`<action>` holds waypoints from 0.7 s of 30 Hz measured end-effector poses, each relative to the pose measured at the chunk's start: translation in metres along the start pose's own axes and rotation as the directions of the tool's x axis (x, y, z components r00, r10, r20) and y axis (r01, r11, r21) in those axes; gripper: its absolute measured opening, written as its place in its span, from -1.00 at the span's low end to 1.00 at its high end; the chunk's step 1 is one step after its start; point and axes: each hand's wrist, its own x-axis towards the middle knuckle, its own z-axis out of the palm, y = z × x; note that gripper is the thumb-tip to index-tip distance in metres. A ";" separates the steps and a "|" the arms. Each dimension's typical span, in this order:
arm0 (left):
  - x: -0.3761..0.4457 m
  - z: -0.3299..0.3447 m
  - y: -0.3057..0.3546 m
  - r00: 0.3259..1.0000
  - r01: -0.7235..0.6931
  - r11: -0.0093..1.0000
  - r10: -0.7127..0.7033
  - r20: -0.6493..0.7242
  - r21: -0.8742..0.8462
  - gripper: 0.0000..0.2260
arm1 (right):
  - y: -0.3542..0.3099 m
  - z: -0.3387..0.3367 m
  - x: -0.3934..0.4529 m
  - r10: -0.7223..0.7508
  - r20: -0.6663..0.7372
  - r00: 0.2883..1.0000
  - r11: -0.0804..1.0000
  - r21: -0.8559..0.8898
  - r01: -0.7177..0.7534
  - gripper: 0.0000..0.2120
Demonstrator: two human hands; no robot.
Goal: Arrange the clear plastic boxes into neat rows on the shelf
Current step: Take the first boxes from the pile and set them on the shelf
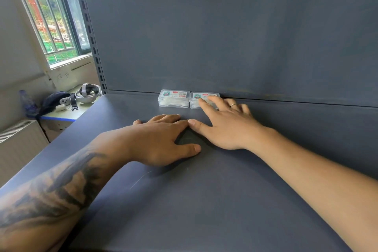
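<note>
Against the back panel [225, 26] of the grey shelf [204, 200], two clear plastic boxes are set side by side, the left box [173, 98] fully seen and the right box [201, 99] partly hidden under the spread fingers [206, 104] of the right hand [225, 127]. Printed labels are carried on both lids, but the writing is too small to be read. The left hand [161, 139] is laid flat on the shelf near the boxes, fingers loosely together, nothing gripped.
</note>
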 end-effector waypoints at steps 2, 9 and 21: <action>0.000 0.000 -0.001 1.000 -0.002 1.000 0.002 -0.005 0.003 -0.28 | 0.001 0.003 0.003 0.000 -0.006 1.000 1.000 0.003 0.000 -0.17; 0.001 0.000 -0.003 1.000 -0.017 1.000 0.017 -0.006 0.001 -0.28 | 0.002 0.004 0.003 -0.007 -0.022 1.000 1.000 0.023 0.008 -0.26; 0.002 0.004 -0.007 1.000 -0.008 0.999 0.008 -0.016 0.035 -0.25 | 0.015 0.005 -0.020 0.094 -0.033 0.995 0.989 0.118 -0.089 -0.29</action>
